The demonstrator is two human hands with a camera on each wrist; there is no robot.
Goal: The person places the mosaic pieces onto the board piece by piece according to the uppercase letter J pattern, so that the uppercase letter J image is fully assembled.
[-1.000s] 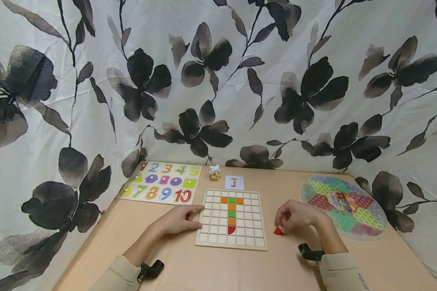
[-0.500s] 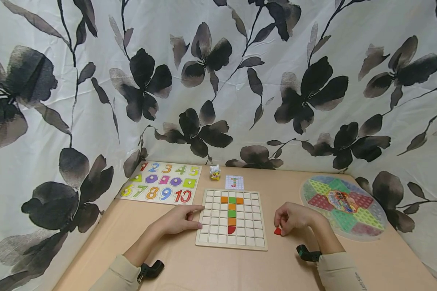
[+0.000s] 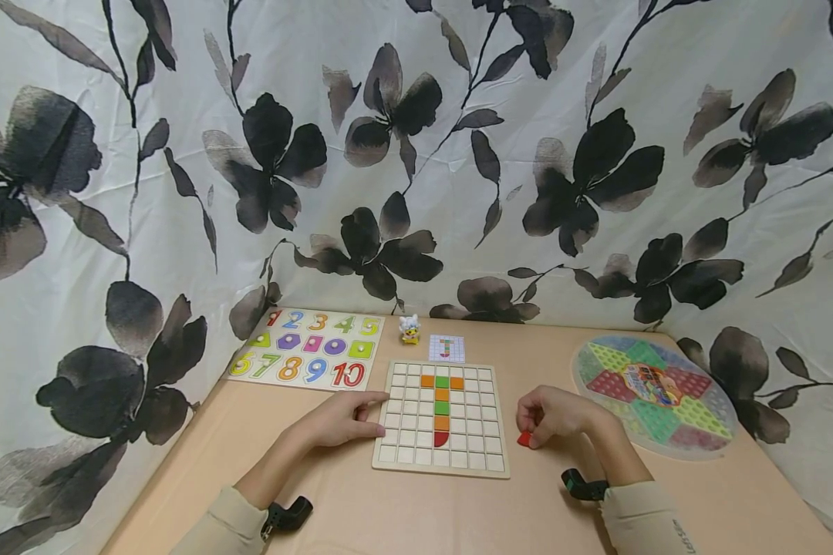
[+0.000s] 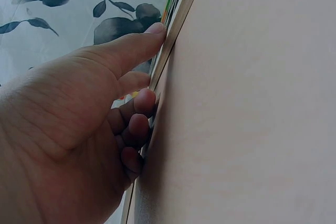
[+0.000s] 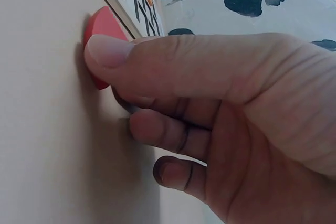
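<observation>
My left hand lies along the left edge of a wooden grid board, thumb and index finger spread apart and touching its rim. On the board, orange and green squares form a T shape, with a red quarter-round piece at the bottom of its stem. My right hand, just right of the board, pinches another red quarter-round piece between thumb and fingers, low over the table. The thumb partly covers this piece in the right wrist view.
Behind the board lie a small pattern card and a toy figure. A number puzzle board sits at the back left. To the right is a round star-patterned game board. A floral curtain hangs behind the table.
My right hand has shifted slightly left toward the board, carrying the red quarter-round piece. The left hand and the board have stayed in place.
</observation>
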